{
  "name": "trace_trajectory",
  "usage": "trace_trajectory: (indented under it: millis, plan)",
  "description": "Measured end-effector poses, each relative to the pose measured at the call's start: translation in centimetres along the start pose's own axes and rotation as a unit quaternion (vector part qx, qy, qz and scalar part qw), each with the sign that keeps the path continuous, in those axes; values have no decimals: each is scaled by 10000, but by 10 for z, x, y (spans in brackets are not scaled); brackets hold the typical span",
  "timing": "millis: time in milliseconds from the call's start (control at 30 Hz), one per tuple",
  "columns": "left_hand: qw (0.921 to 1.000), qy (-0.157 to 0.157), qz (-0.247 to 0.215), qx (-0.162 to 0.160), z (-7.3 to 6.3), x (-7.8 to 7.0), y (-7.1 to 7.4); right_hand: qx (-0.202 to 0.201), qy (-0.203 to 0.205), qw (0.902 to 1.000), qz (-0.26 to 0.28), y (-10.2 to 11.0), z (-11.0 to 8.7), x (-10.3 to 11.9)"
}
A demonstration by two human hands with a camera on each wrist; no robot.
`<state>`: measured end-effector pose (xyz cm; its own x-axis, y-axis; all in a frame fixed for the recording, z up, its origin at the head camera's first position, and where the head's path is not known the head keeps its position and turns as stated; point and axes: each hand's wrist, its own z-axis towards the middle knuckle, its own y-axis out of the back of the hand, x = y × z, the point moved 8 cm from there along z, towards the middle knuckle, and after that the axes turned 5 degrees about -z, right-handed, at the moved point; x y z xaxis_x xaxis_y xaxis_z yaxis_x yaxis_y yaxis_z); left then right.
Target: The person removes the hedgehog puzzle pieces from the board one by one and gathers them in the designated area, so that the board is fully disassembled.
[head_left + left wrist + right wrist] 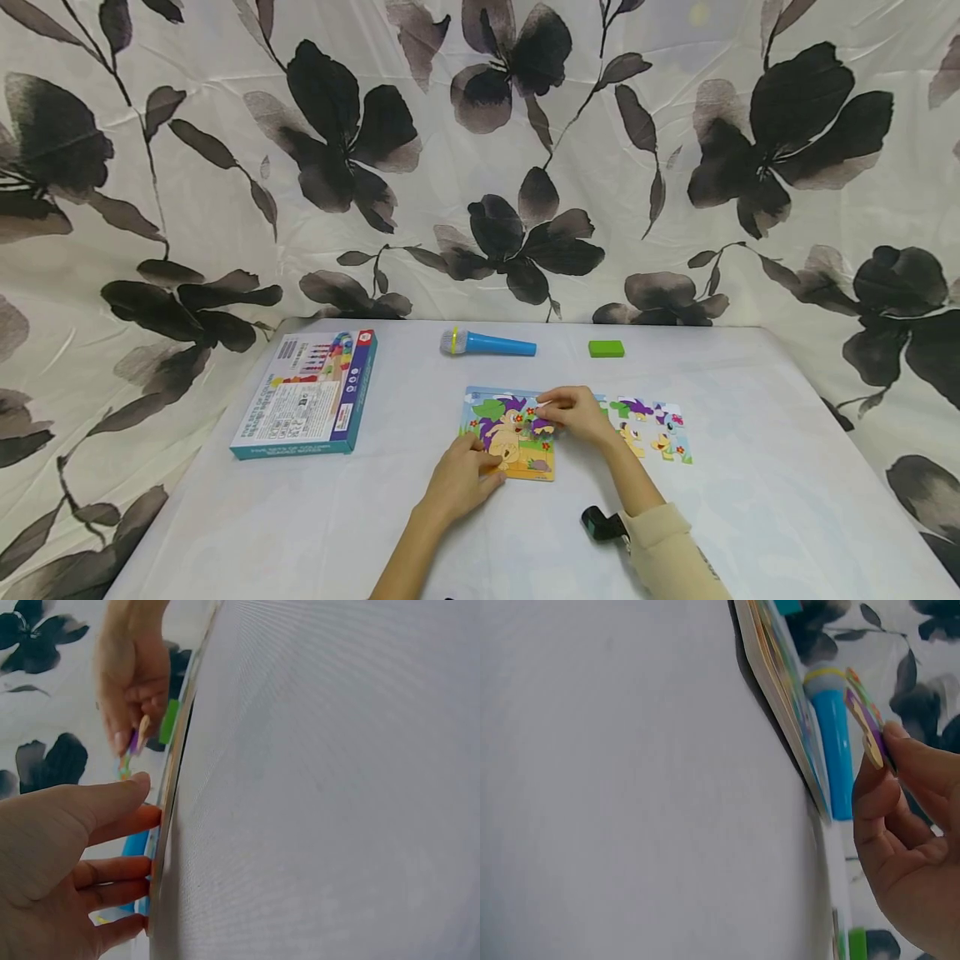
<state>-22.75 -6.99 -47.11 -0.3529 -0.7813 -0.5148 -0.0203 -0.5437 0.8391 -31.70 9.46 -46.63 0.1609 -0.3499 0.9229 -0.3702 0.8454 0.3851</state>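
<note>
A jigsaw puzzle board (534, 468) with a purple-haired cartoon figure lies on the table in the head view. My left hand (461, 475) touches its lower left edge, and the left wrist view shows the fingertips (135, 868) against the thin side of the board. Over the board's right part, my right hand (576, 413) pinches a puzzle piece (865, 724) between thumb and fingers. The piece is purple and pale with a wooden edge, held tilted and raised above the board. Several loose puzzle pieces (663, 446) lie right of the board, partly behind the right forearm.
A blue toy microphone (498, 344) and a green block (606, 349) lie behind the board. On the left is a flat cardboard box (300, 408). A black device (602, 525) sits by the right sleeve. Flowered cloth hangs behind the white table (300, 525).
</note>
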Motion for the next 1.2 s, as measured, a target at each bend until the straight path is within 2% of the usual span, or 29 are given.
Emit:
trace_trajectory:
  millis: [133, 367, 600, 933, 1200]
  plan:
    - [10000, 58, -6, 15, -1, 1, -1, 37, -164, 9996, -235, 14, -5, -19]
    - [10000, 55, 2, 9, 0, 1, -1, 275, -53, 9969, -738, 39, -21, -26]
    - [9999, 107, -32, 31, -1, 3, -2, 316, -286, 9945, -957, 56, -34, -38]
    - [9999, 92, -75, 9, -1, 1, 1, 140, -609, 9802, -1879, 59, -34, -38]
    - [9999, 91, -49, 50, 0, 1, 0, 243, -598, 9815, -1801, 56, -31, -37]
